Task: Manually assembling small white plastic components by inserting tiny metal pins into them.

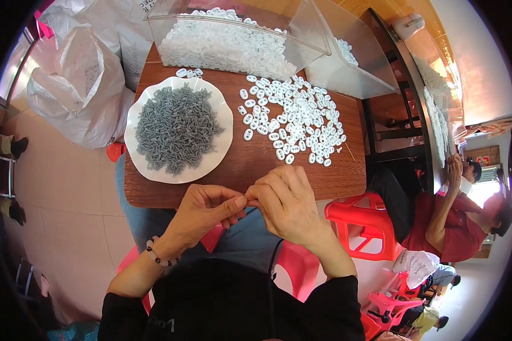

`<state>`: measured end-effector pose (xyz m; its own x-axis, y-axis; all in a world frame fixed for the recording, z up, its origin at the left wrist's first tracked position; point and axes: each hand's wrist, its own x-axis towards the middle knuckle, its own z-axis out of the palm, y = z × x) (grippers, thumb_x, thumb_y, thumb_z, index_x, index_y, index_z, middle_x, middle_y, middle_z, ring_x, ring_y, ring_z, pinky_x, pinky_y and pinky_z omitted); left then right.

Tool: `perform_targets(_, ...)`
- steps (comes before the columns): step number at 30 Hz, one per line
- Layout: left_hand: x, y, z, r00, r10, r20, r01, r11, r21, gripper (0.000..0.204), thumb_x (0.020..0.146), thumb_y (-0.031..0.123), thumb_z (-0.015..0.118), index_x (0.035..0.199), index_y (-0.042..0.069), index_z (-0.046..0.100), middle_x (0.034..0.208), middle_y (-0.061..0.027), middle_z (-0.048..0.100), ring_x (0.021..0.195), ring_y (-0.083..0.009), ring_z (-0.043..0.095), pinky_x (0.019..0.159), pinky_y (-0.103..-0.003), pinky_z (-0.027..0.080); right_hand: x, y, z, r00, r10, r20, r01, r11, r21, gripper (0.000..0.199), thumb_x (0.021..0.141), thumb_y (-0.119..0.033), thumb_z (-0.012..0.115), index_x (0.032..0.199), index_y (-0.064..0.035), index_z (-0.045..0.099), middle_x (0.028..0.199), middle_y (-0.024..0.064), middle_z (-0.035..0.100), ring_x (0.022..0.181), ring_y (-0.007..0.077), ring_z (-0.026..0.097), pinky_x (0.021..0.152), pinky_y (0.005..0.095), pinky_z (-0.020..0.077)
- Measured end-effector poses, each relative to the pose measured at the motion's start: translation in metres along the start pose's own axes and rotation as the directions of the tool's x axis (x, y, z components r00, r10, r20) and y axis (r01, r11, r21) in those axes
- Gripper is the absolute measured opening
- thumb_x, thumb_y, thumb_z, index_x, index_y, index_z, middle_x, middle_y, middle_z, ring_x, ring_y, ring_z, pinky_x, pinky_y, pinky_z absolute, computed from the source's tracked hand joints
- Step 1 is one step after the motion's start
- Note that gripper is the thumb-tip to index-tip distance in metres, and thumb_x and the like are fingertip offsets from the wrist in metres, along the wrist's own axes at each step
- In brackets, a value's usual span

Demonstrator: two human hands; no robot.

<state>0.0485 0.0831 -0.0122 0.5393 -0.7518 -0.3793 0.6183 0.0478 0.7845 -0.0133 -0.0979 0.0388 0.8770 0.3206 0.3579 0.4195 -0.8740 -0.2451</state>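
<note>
My left hand [216, 206] and my right hand [285, 202] meet at the fingertips just off the table's near edge, above my lap. Both are closed in a pinch; whatever lies between the fingertips is hidden or too small to make out. Beyond my left hand stands a white scalloped plate [224, 139] heaped with small grey ribbed plastic pieces [176, 128]. Past my right hand, many small white oval pieces with two dark holes [307, 113] lie scattered over the brown table [244, 165].
Clear plastic bins [239, 42] filled with white pieces stand at the back. White sacks [79, 91] slump at left. A red stool [361, 221] is on the right, near a co-worker in a dark red shirt [455, 227] seated at another table. A thin stick [351, 151] lies near the right edge.
</note>
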Motion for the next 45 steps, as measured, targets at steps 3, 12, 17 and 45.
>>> perform_targets(3, 0.001, 0.001, -0.004, 1.000, 0.002, 0.020, -0.002, 1.000, -0.007, 0.026, 0.088, 0.026, 0.067, 0.095, 0.001, 0.069, 0.076, -0.0052, 0.067, 0.062, -0.0058, 0.057, 0.056, -0.017, 0.044, 0.001, 0.000, 0.001, 1.000, -0.008, -0.022, 0.008, 1.000, -0.011, 0.019, 0.067, -0.008, 0.071, 0.084, -0.0082, 0.061, 0.083, 0.0026, 0.055, 0.083, 0.0237, 0.053, 0.069, 0.0348, 0.0396)
perform_targets(12, 0.002, 0.001, -0.005, 0.999, -0.016, -0.046, 0.010, 0.993, -0.119, 0.021, 0.087, 0.021, 0.068, 0.092, 0.000, 0.070, 0.075, -0.0050, 0.067, 0.061, -0.0055, 0.057, 0.055, -0.017, 0.043, 0.015, 0.029, 0.006, 1.000, 0.014, -0.022, -0.006, 0.953, 0.302, 0.013, 0.072, -0.007, 0.071, 0.082, -0.0063, 0.063, 0.079, 0.0051, 0.059, 0.083, 0.0243, 0.054, 0.073, 0.0353, 0.0423)
perform_targets(17, 0.002, -0.007, 0.000, 0.993, 0.052, -0.103, -0.055, 0.998, -0.027, 0.016, 0.087, 0.015, 0.067, 0.092, 0.000, 0.069, 0.076, -0.0049, 0.066, 0.064, -0.0060, 0.058, 0.058, -0.018, 0.044, 0.050, 0.085, 0.024, 0.981, 0.150, -0.121, -0.135, 0.983, 0.128, 0.012, 0.078, -0.013, 0.070, 0.089, -0.0070, 0.068, 0.079, 0.0074, 0.062, 0.082, 0.0257, 0.054, 0.073, 0.0367, 0.0432)
perform_targets(45, 0.000, -0.007, 0.004, 0.985, 0.133, -0.106, -0.134, 0.991, -0.008, 0.017, 0.090, 0.016, 0.063, 0.094, -0.001, 0.066, 0.077, -0.0026, 0.064, 0.066, -0.0050, 0.055, 0.062, -0.019, 0.045, 0.040, 0.055, 0.013, 0.809, 0.585, -0.058, -0.520, 0.757, 0.396, 0.014, 0.080, -0.010, 0.072, 0.090, -0.0014, 0.067, 0.075, 0.0034, 0.065, 0.067, 0.0086, 0.058, 0.059, 0.0227, 0.0439)
